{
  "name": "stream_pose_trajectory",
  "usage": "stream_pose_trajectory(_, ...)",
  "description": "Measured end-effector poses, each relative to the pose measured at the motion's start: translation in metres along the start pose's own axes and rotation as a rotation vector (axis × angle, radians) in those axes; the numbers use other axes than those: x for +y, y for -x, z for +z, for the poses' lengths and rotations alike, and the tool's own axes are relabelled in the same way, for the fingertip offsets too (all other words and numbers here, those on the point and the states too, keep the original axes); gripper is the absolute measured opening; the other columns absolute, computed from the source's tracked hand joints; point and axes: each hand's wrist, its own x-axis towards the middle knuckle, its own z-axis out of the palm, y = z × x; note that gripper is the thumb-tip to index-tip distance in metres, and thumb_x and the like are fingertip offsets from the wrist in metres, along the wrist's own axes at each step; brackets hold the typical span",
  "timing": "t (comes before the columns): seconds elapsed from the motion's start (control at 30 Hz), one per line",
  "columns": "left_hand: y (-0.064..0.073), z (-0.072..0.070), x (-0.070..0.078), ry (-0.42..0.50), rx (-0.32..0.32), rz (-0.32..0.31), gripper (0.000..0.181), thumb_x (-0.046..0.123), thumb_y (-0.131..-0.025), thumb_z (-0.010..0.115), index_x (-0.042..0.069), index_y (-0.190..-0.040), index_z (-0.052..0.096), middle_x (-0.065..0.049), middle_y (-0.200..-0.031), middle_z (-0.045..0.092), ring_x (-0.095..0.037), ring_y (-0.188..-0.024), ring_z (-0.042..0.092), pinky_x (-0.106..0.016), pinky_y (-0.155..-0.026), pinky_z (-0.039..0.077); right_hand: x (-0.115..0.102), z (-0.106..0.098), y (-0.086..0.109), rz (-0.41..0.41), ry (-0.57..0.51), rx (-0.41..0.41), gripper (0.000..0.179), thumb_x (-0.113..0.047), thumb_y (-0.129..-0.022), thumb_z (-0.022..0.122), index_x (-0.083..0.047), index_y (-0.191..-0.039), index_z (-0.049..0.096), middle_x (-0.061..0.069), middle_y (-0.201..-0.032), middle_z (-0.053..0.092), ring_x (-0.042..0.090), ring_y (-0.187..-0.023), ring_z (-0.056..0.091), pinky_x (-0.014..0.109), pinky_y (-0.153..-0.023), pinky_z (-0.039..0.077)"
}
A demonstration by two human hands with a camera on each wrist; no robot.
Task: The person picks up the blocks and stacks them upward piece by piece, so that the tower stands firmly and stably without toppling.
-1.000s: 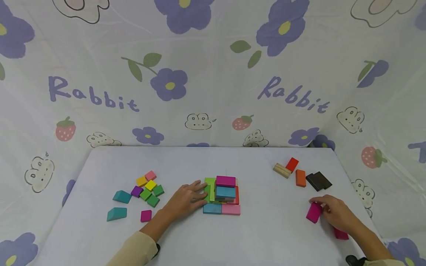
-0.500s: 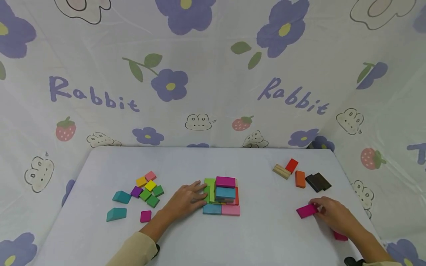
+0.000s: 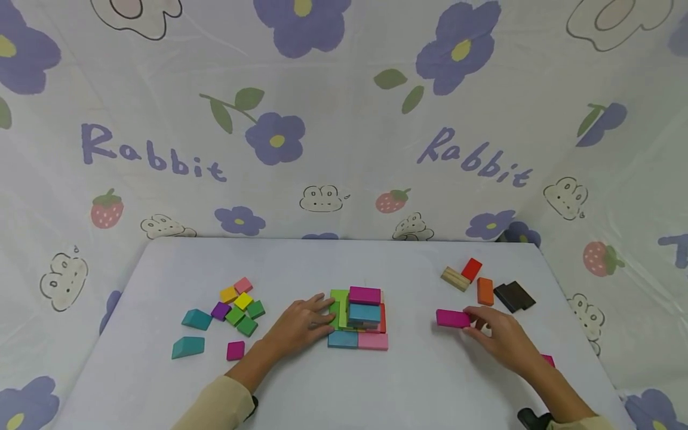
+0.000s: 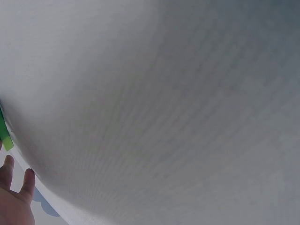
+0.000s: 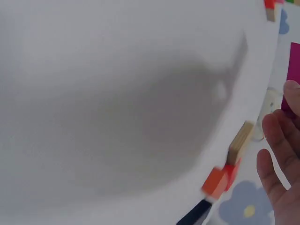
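My right hand (image 3: 498, 334) pinches one end of a magenta block (image 3: 452, 318) between thumb and fingers, above the right half of the table. The right wrist view shows the same magenta block (image 5: 294, 70) at its right edge, with the other fingers spread below. My left hand (image 3: 303, 325) rests with relaxed fingers touching the left side of a block stack, at its green blocks (image 3: 335, 309). On that stack lie a magenta block (image 3: 365, 295) and a blue block (image 3: 364, 313); another blue block (image 3: 342, 340) and a pink block (image 3: 373, 341) form its front.
To the left lie several small cubes (image 3: 235, 315), two teal blocks (image 3: 188, 347) and a magenta cube (image 3: 235, 350). At the back right are wooden blocks (image 3: 455, 279), a red block (image 3: 472, 270), an orange block (image 3: 485, 291) and dark blocks (image 3: 514, 296). My right forearm partly hides another magenta block (image 3: 548, 360).
My right hand has moved left and toward the stack with the magenta block, which has turned from slanted to lengthwise across the view. My left hand has stayed at the stack.
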Motion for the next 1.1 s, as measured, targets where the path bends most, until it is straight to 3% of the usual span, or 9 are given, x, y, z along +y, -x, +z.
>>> stream_pose_trajectory(0.23, 0.000, 0.001, -0.001, -0.007, -0.002, 0.002, 0.039, 0.032, -0.093, 0.071, 0.012, -0.126, 0.068, -0.006, -0.144, 0.055, -0.031, -0.141, 0.041, -0.052, -0.107, 0.043, -0.043, 0.009, -0.020, -0.137, -0.078, 0.104, 0.041, -0.007, -0.079, 0.084, -0.002, -0.117, 0.069, -0.003, -0.090, 0.070, 0.010, -0.078, 0.061, 0.039, -0.071, 0.060)
stream_pose_trajectory(0.57, 0.000, 0.001, -0.001, -0.001, -0.003, -0.001, 0.038, 0.031, -0.093, 0.071, 0.011, -0.125, 0.069, -0.006, -0.143, 0.056, -0.032, -0.141, 0.041, -0.053, -0.107, 0.042, -0.089, 0.021, -0.040, -0.231, -0.104, 0.111, 0.041, -0.014, -0.081, 0.083, -0.005, -0.118, 0.069, -0.005, -0.092, 0.070, 0.008, -0.078, 0.060, 0.022, -0.067, 0.055)
stream_pose_trajectory(0.87, -0.001, 0.001, -0.002, -0.001, -0.013, -0.010, 0.038, 0.033, -0.093, 0.071, 0.012, -0.126, 0.068, -0.005, -0.144, 0.055, -0.031, -0.142, 0.040, -0.052, -0.107, 0.042, -0.115, 0.036, -0.047, -0.287, -0.107, 0.077, 0.044, -0.016, -0.081, 0.084, -0.006, -0.121, 0.069, -0.001, -0.098, 0.073, 0.012, -0.079, 0.064, 0.028, -0.070, 0.058)
stream_pose_trajectory(1.1, -0.001, 0.001, -0.002, -0.008, -0.015, -0.016, 0.039, 0.033, -0.094, 0.070, 0.013, -0.126, 0.068, -0.005, -0.145, 0.055, -0.031, -0.142, 0.040, -0.052, -0.107, 0.042, -0.123, 0.046, -0.050, -0.330, -0.053, 0.119, 0.047, -0.016, -0.077, 0.087, -0.007, -0.120, 0.070, -0.001, -0.093, 0.073, 0.011, -0.075, 0.063, 0.024, -0.067, 0.056)
